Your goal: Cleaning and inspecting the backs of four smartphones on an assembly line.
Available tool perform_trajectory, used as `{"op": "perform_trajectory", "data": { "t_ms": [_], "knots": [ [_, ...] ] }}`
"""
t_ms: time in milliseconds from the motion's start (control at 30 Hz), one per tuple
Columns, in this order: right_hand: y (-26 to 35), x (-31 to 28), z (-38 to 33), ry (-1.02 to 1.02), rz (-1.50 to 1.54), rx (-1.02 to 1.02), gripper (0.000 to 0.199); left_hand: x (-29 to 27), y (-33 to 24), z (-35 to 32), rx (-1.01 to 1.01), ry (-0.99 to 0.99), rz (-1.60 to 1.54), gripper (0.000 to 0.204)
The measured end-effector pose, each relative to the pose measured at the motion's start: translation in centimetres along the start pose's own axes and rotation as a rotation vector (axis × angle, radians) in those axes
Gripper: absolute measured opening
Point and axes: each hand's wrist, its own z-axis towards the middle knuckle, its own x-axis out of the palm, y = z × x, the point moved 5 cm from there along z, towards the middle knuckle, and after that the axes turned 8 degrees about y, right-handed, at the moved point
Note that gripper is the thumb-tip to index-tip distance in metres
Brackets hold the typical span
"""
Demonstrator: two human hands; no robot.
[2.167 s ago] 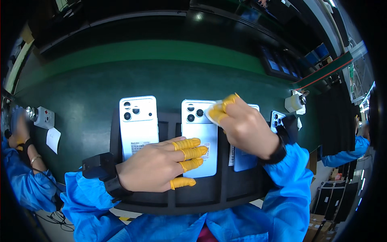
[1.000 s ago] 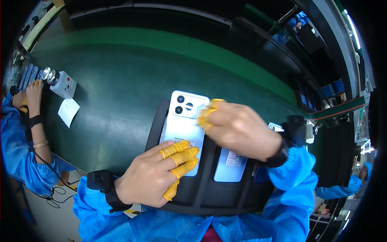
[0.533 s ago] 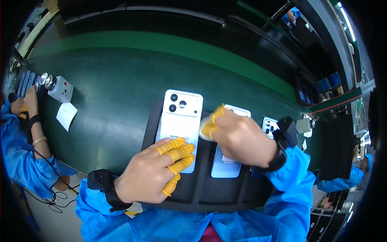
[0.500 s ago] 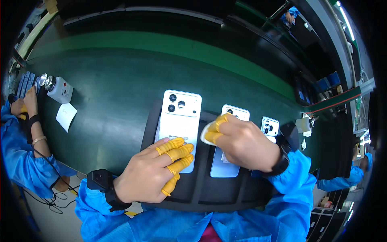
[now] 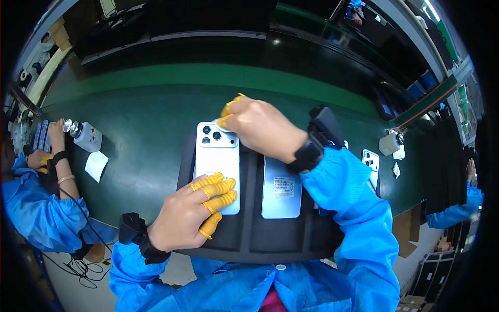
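A light silver-blue phone (image 5: 217,158) lies back side up on a black tray (image 5: 244,254), its camera block at the far end. My left hand (image 5: 179,221), in yellow finger cots, lies with its fingers stretched over the phone's lower part. My right hand (image 5: 264,127) pinches a small white wiping pad (image 5: 223,126) against the far right corner of the camera block. Most of the pad is hidden by the yellow-covered fingers. A second phone (image 5: 280,200) lies in the tray to the right, its upper part under my right forearm.
A third phone (image 5: 371,160) sits farther right, partly behind my sleeve. White dispenser bottle (image 5: 88,137) and paper slip (image 5: 96,166) stand left on the green table (image 5: 150,125). Another bottle (image 5: 389,144) is at right. A co-worker's hand (image 5: 56,136) handles phones at far left.
My right hand has moved with the pad from beside the second phone, up and left to the first phone's camera block. My left hand stays on the first phone.
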Motion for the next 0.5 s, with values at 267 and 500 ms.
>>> {"op": "perform_trajectory", "data": {
  "t_ms": [267,500],
  "knots": [
    [-2.0,-5.5,-2.8,0.050,-0.097,0.176,0.022,-0.3,0.2,-0.8,0.017,0.003,0.024,0.040],
    [-2.0,-8.0,-10.9,0.044,-0.089,0.169,0.024,0.1,0.1,0.0,0.000,0.053,-0.011,0.041]
  ]
}}
